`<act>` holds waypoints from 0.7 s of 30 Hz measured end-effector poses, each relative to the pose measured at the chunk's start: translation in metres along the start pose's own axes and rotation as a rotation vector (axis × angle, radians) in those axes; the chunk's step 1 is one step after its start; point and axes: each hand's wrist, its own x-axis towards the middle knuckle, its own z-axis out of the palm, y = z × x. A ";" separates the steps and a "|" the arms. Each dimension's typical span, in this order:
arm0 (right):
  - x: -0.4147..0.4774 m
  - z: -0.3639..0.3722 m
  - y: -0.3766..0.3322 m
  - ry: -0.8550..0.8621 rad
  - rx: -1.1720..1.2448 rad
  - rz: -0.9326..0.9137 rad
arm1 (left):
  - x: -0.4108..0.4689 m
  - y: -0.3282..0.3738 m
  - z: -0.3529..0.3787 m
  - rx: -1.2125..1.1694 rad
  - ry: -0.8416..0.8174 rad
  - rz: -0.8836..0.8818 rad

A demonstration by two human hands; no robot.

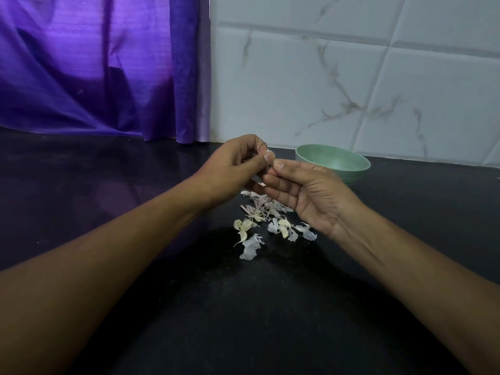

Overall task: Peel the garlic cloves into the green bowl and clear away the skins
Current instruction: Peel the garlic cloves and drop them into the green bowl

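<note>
Hands meet over the tabletop (108,185): left hand (235,165) curled round a garlic clove (268,151), right hand (305,196) pinching its peel. Risk: clove slips, drops among skins (263,209), not green bowl (357,174).

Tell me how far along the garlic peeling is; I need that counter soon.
Done: several skins already lie loose on the counter. In hand: the left hand and right hand pinch one clove between them, above the pile. Left: a few cloves lie among the skins, none show in the visible part of the green bowl, and the skins are not cleared.
</note>
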 end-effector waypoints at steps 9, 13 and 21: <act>0.001 0.000 0.005 0.049 0.063 -0.002 | 0.002 -0.006 -0.002 0.145 0.010 0.003; -0.001 0.002 0.005 0.067 0.086 0.029 | 0.003 -0.008 -0.004 0.450 0.072 0.189; -0.003 0.004 0.003 0.123 0.082 0.053 | 0.004 -0.005 -0.004 0.830 0.087 0.397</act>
